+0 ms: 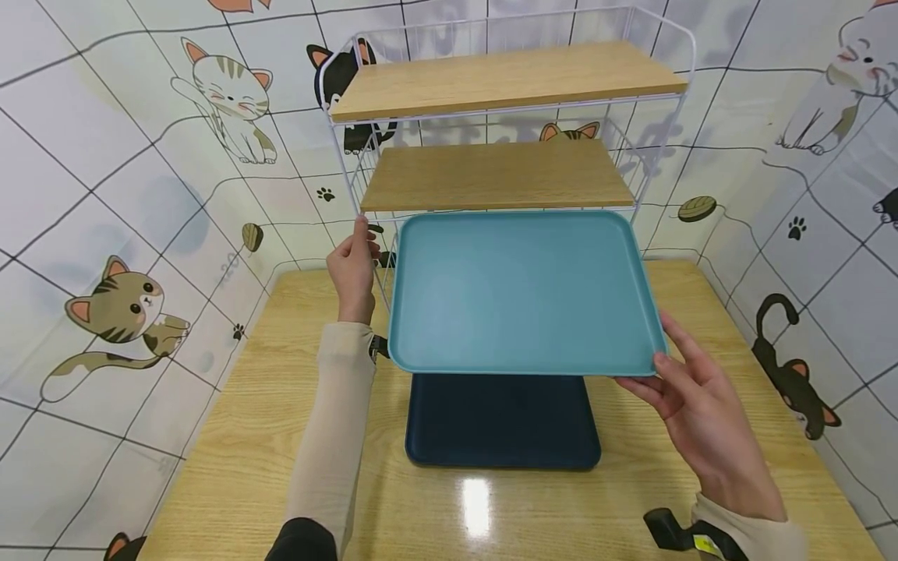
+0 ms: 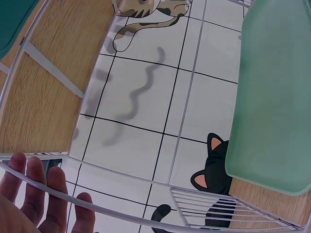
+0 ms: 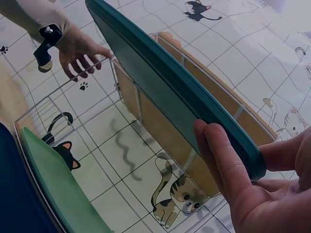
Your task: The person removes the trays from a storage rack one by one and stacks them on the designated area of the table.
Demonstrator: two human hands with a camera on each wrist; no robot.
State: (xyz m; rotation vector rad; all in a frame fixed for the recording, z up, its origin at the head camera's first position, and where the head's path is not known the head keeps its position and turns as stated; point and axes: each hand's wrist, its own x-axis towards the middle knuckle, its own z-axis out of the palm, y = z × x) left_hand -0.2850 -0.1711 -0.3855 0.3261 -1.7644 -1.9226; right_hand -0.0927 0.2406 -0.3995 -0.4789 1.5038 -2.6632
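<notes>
A light blue rectangular tray [image 1: 519, 292] is held level in front of a white wire rack [image 1: 505, 111]. My right hand [image 1: 708, 421] pinches its near right corner, thumb at the rim and fingers underneath. My left hand [image 1: 354, 269] grips the rack's front left post just below the middle board; its fingers [image 2: 57, 194] show behind the wire in the left wrist view. On the rack's bottom level lies a pale green tray [image 2: 272, 107], hidden behind the blue one in the head view. A dark navy tray [image 1: 501, 421] rests on the table below.
The rack has a wooden top board [image 1: 512, 78] and a wooden middle board [image 1: 498, 178]. It stands at the back of the wooden table [image 1: 231, 467]. Tiled walls [image 1: 105, 195] with cat drawings close in the back and both sides.
</notes>
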